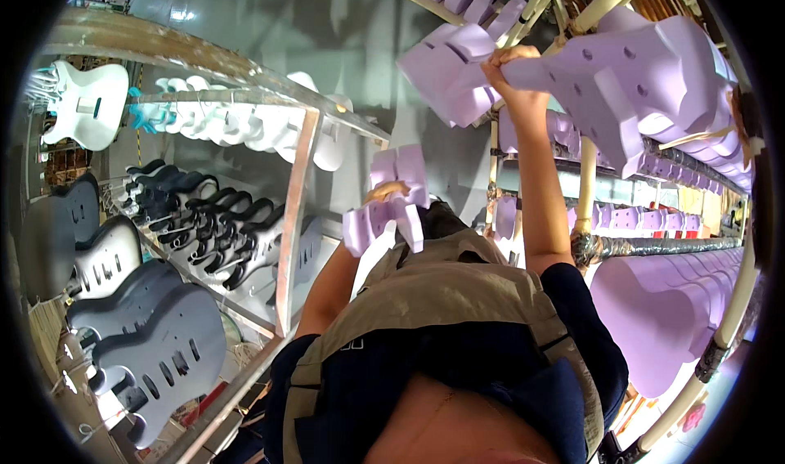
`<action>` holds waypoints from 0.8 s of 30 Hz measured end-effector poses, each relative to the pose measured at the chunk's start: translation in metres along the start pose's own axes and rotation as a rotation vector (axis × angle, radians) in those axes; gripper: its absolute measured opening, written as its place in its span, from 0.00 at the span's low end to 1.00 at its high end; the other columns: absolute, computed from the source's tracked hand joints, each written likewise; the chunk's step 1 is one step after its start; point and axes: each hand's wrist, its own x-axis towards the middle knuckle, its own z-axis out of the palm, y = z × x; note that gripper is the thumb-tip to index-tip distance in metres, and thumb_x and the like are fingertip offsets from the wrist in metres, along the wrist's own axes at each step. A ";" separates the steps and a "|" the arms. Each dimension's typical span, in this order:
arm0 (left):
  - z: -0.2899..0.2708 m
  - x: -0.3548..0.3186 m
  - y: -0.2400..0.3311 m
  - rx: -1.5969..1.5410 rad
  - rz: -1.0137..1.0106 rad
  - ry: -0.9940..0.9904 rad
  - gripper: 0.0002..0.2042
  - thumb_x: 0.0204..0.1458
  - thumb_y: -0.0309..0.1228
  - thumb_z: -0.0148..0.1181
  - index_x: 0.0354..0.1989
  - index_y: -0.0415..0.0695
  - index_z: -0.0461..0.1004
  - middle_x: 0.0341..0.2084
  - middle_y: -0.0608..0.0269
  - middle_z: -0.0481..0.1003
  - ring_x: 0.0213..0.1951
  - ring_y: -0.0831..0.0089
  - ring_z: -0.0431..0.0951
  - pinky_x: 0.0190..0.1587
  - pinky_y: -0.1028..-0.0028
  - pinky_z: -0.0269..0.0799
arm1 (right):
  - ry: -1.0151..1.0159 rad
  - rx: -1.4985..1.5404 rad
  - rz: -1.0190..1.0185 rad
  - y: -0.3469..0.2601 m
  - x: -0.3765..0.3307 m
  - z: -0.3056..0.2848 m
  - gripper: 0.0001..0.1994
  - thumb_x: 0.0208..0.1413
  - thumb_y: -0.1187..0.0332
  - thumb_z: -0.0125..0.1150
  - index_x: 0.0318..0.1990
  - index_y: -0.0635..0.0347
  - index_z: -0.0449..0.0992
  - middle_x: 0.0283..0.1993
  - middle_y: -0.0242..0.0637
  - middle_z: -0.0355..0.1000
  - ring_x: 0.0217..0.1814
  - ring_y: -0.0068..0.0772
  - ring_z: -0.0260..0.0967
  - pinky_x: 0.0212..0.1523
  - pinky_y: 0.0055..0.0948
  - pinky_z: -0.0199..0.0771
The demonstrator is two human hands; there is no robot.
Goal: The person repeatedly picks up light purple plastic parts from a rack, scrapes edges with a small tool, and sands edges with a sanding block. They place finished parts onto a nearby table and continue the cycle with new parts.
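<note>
My left hand [388,191], low in front of my apron, is closed around the middle of a lilac guitar body [399,168], seen nearly edge-on. Higher up at the right, my right arm reaches to the rack. There my right hand [515,62] has its fingers wrapped round a narrow lilac part, which seems to belong to the large lilac guitar body [609,76] with several holes. Another lilac guitar body [446,71] shows just left of that hand. Whether it touches the hand, I cannot tell.
A cream pipe rack [587,178] on the right carries rows of lilac guitar bodies [654,309]. On the left, a worn metal frame [298,219] stands close to my left arm. White bodies [88,104] hang behind it, with dark grey bodies [168,366] lower down.
</note>
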 end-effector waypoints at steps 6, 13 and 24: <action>-0.014 0.111 0.041 0.208 0.365 -0.121 0.18 0.37 0.23 0.70 0.39 0.41 0.72 0.40 0.59 0.72 0.45 0.67 0.72 0.49 0.71 0.67 | 0.033 0.042 -0.017 0.005 0.083 0.013 0.11 0.39 0.83 0.65 0.29 0.62 0.69 0.29 0.34 0.71 0.33 0.25 0.69 0.36 0.24 0.71; -0.011 0.195 0.033 0.252 0.190 -0.021 0.20 0.37 0.25 0.70 0.41 0.40 0.72 0.40 0.59 0.72 0.45 0.67 0.72 0.49 0.70 0.67 | -0.033 0.145 -0.062 0.051 0.159 0.028 0.10 0.39 0.83 0.65 0.29 0.62 0.70 0.30 0.34 0.70 0.34 0.25 0.68 0.37 0.25 0.70; -0.067 0.293 0.003 0.324 -0.133 0.296 0.22 0.38 0.28 0.70 0.44 0.40 0.71 0.41 0.59 0.73 0.45 0.68 0.73 0.49 0.70 0.67 | -0.092 0.133 0.326 0.192 0.236 0.049 0.08 0.43 0.73 0.64 0.24 0.60 0.68 0.25 0.29 0.64 0.30 0.23 0.61 0.34 0.24 0.63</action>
